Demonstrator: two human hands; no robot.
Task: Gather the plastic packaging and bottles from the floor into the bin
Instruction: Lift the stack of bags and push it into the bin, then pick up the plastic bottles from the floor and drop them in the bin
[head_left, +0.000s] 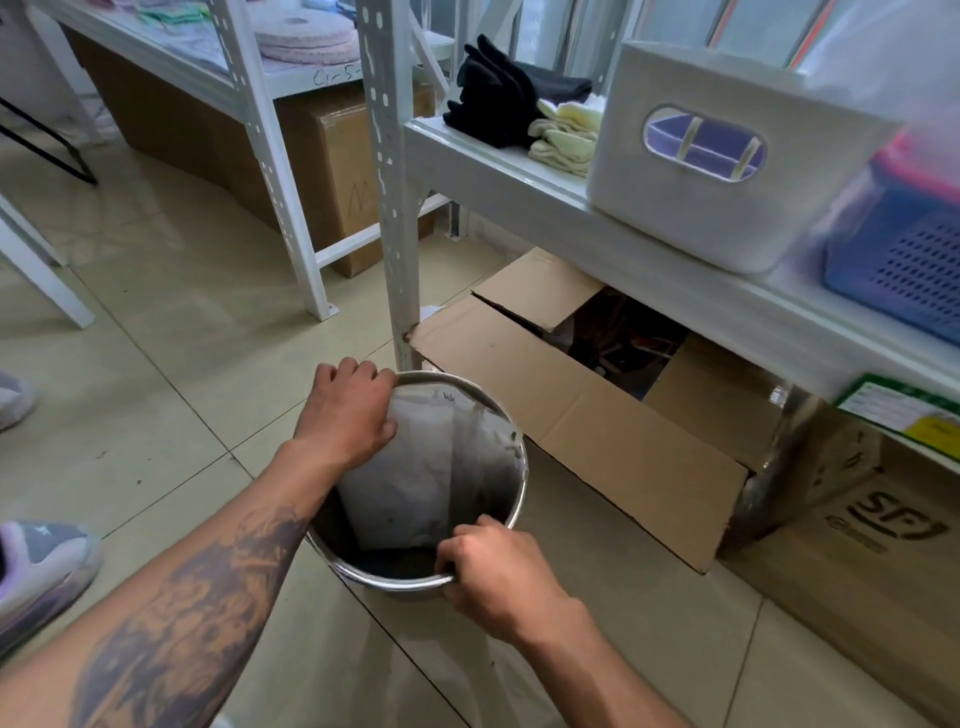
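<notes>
While the bin (511, 470) is standing on the tiled floor (156, 332), left hand (347, 413) is clasping its rim at 11 o'clock, right hand (491, 574) gripping at 5 o'clock, plastic packaging (410, 478) lying inside.

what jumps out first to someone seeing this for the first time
Both hands grip the rim of a round metal bin on the tiled floor at centre: the left hand on the far-left rim, the right hand on the near rim. White plastic packaging sits inside it. Just right of the bin, an open cardboard box lies under a white shelf.
</notes>
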